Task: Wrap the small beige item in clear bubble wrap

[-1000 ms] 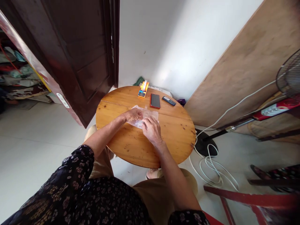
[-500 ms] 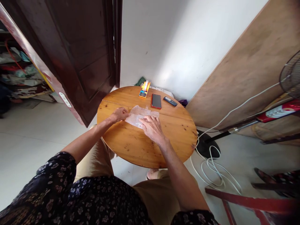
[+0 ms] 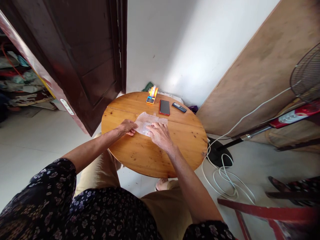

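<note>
A sheet of clear bubble wrap (image 3: 147, 120) lies on the round wooden table (image 3: 155, 156). My left hand (image 3: 127, 127) grips the sheet's near left corner with its fingers curled on it. My right hand (image 3: 160, 135) rests on the sheet's near right edge, fingers bent and pressing down. What may lie under the wrap is hidden.
An orange tape dispenser (image 3: 152, 94), a red-cased phone (image 3: 164, 107) and a small dark remote (image 3: 179, 107) lie at the table's far side. A dark wooden door (image 3: 82, 60) stands left, a wooden board (image 3: 260, 73) right. A fan (image 3: 305, 80) and coiled white cable (image 3: 225, 173) are on the right.
My left hand has slid off the top of the bubble wrap to its near left corner. My right hand has stayed on the sheet's near edge.
</note>
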Action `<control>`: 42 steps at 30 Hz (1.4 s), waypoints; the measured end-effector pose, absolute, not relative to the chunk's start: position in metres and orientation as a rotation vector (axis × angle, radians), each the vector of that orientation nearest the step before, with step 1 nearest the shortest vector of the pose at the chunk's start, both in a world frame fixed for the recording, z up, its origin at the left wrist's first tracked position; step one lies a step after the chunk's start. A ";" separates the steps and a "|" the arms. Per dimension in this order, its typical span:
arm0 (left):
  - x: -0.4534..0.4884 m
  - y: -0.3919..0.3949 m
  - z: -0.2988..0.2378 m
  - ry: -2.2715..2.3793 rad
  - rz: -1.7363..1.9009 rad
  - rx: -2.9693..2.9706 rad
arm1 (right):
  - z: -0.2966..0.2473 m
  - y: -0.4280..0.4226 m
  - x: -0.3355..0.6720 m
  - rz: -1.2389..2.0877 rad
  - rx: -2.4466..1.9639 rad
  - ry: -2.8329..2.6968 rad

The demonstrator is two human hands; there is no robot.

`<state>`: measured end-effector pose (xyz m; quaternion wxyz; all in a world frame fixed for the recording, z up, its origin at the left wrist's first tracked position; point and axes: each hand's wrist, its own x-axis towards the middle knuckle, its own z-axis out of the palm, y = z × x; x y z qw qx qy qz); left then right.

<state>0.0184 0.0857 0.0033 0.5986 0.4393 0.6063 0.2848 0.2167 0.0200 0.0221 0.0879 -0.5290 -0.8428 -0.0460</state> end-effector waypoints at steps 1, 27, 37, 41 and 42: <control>0.019 0.086 0.004 1.395 0.646 0.998 | 0.023 0.021 0.216 -0.134 -1.576 -2.518; 0.062 0.083 0.017 1.205 0.694 1.514 | 0.034 0.027 0.214 -0.083 -1.631 -2.444; 0.055 0.079 0.015 1.019 0.596 2.075 | 0.026 0.038 0.231 0.163 -1.544 -2.330; 0.062 0.076 0.002 1.061 0.782 2.344 | 0.019 0.038 0.239 0.356 -1.461 -2.189; 0.063 0.075 0.000 1.046 0.789 2.369 | 0.017 0.037 0.243 0.369 -1.457 -2.120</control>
